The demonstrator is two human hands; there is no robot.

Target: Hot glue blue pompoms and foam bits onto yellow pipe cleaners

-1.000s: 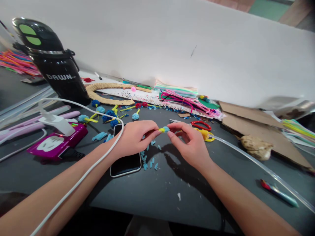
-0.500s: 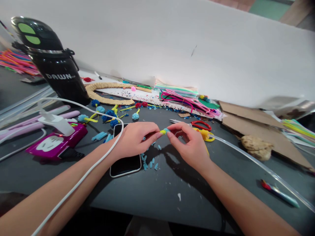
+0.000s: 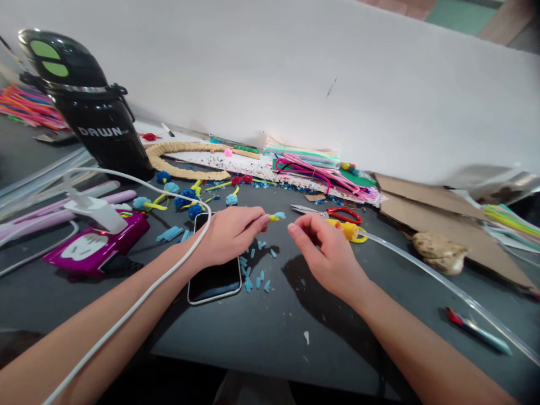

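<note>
My left hand (image 3: 230, 233) is closed in a pinch round a short yellow fuzzy pipe cleaner stem (image 3: 275, 217) with a pale blue tip, which points right. Just right of that tip, my right hand (image 3: 327, 247) is curled, thumb and forefinger together; anything between them is too small to make out. Short pale blue pipe cleaner pieces (image 3: 248, 281) lie scattered below the hands. Under my left hand and wrist is a phone (image 3: 217, 284), partly covered. Behind my right hand are a yellow glue gun (image 3: 349, 230) with a long clear glue stick and red-handled pliers (image 3: 343, 214).
A black bottle (image 3: 101, 118) stands at the left, near a purple charger block (image 3: 99, 244). Its white cable (image 3: 169, 281) crosses my left forearm. Blue pompom flowers (image 3: 188, 199) lie behind my left hand. Cardboard (image 3: 447, 225) and a pen (image 3: 478, 332) are at the right.
My right hand has let go of the blue end of the stem and moved slightly away, to the right and down. The stem stays in my left hand, its blue tip now exposed.
</note>
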